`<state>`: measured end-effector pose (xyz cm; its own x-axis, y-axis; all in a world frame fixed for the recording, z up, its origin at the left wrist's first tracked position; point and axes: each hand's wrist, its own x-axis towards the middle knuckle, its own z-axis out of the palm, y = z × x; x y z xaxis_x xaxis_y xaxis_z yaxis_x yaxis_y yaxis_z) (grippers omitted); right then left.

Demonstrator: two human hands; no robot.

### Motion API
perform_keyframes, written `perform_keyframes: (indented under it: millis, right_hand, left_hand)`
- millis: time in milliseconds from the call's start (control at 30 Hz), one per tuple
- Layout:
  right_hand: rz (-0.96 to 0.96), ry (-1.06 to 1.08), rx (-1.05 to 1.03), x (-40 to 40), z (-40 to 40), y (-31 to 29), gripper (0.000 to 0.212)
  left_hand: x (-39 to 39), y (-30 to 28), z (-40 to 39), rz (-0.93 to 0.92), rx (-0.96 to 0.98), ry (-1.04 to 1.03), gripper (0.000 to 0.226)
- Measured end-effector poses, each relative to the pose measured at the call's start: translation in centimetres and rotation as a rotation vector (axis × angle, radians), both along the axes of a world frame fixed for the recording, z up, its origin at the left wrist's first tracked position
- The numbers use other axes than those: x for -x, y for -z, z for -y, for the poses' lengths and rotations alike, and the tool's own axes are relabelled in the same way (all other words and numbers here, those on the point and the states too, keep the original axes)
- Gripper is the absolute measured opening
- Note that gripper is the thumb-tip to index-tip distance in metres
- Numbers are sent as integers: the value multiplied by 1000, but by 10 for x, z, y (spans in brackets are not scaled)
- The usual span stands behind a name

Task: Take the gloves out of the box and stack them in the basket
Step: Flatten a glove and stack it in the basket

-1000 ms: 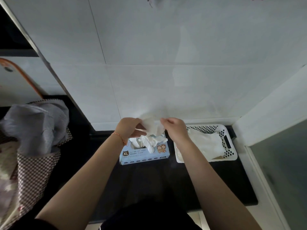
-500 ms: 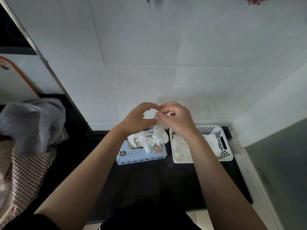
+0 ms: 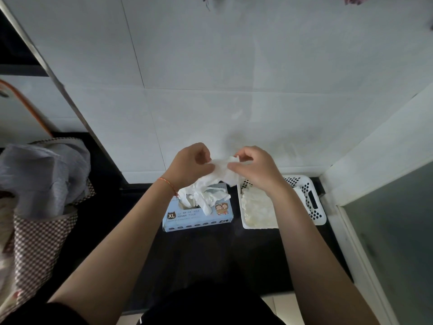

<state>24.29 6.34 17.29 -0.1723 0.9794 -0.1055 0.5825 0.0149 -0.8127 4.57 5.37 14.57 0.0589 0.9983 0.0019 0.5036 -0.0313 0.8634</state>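
The box (image 3: 198,216), just below the left hand (image 3: 189,165), reads "XL" on its top and again at its front edge; smaller print is illegible.

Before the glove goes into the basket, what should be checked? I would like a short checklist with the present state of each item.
1. Both hands hold the glove: ok, left hand and right hand pinch it.
2. Glove free of the box: cannot tell, it hangs near the others.
3. Glove spread flat: not ok, crumpled.
4. Basket within reach: ok, beside the box.
5. Stack lies flat in the basket: ok.
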Motion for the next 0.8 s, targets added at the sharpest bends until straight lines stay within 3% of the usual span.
perform_keyframes:
  millis: [200, 367, 667, 800]
  right_hand:
    - [-126, 68, -35, -2, 1, 1, 4]
    - [-167, 176, -158, -12, 2, 10, 2]
    - [-165, 251, -184, -46, 6, 29, 2]
    - [-156, 346, -130, -62, 4, 39, 7]
  left_hand:
    - [-6, 11, 1, -111, 100, 117, 14]
    - [-19, 26, 2, -78, 221, 145, 18]
    - [-46, 46, -4, 172, 433, 149, 40]
    - [-51, 44, -13, 434, 433, 134, 29]
